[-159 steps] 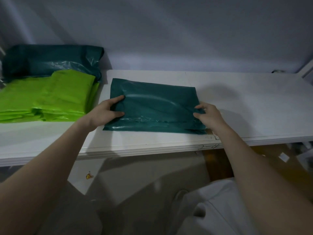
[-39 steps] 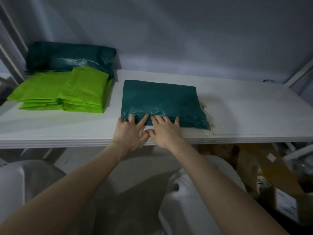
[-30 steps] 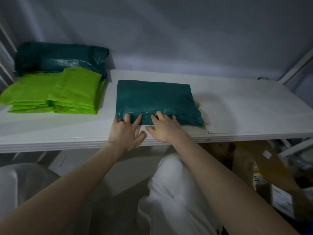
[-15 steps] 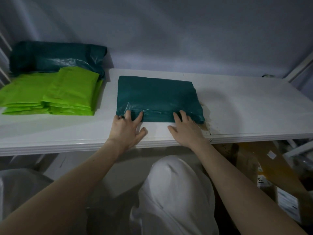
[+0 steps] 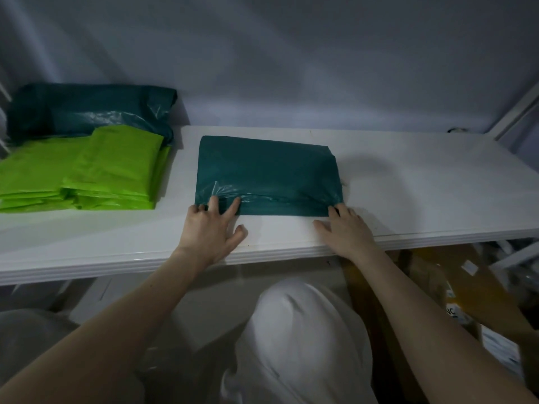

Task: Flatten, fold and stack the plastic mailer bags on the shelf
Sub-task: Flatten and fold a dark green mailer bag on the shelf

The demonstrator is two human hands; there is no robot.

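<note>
White shelf [image 5: 408, 182] holds teal mailer [image 5: 267, 173] beside lime stack [image 5: 87, 170].

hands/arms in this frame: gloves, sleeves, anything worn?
Both bare. Left hand and right hand: no gloves, no rings, no watch or band at the wrists. Forearms are uncovered down to the frame edge, no sleeve in view. No markings visible.

Arms: both forearms bare, no sleeves in view
Left hand [image 5: 208, 233]: bare, no glove, ring or watch visible
Right hand [image 5: 345, 233]: bare, no glove, ring or watch visible
Fingers [image 5: 213, 203]: uncovered, nails short
Legs: plain white fabric garment [image 5: 303, 330] over the raised knee, smooth, no markings
</note>
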